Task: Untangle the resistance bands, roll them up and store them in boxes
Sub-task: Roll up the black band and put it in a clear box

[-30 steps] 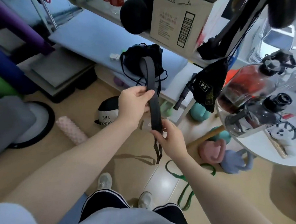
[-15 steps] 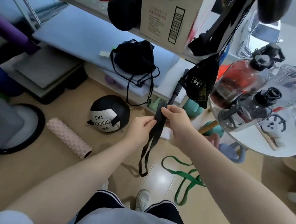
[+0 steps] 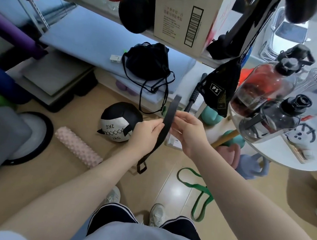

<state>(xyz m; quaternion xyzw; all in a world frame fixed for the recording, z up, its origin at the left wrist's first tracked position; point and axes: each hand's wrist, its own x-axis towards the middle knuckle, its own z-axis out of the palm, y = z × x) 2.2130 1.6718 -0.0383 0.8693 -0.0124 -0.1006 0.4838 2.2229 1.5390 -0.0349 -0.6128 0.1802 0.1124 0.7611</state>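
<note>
Fingers (image 3: 156,124) of the left hand (image 3: 143,133), just left of centre frame, are pinched shut on the black resistance band (image 3: 168,118), thumb on top and the others curled beneath. I'd guess that tight pinch is there to anchor the flat strap, so it cannot twist while the other hand works it.

Below that pinch the band hangs slack toward the floor, its doubled tail ending in a small loop at lower centre. Left to dangle, its own weight should pull out any twist.

Right of the band, the right hand (image 3: 188,133) has it nipped between thumb and fingertips, the rest of the fingers loosely curled. The two grips sit close together. Above them a short free end stands stiffly up and leans right, toward the shelf. That looks to me like the end from which a roll would start, though no coil has formed yet.

Further right and lower, a green resistance band (image 3: 201,196) lies sprawled in loose loops on the floor tiles beside the person's right shoe, apart from both hands. I take it as waiting its turn.

In the upper middle of the frame a cardboard box (image 3: 185,20) stands on the shelf, well apart from the hands. Whether it is the storage box I cannot tell.

At the right edge, dark bottles (image 3: 272,120) crowd a white round table (image 3: 275,154), which may be why the work is done mid-air.
</note>
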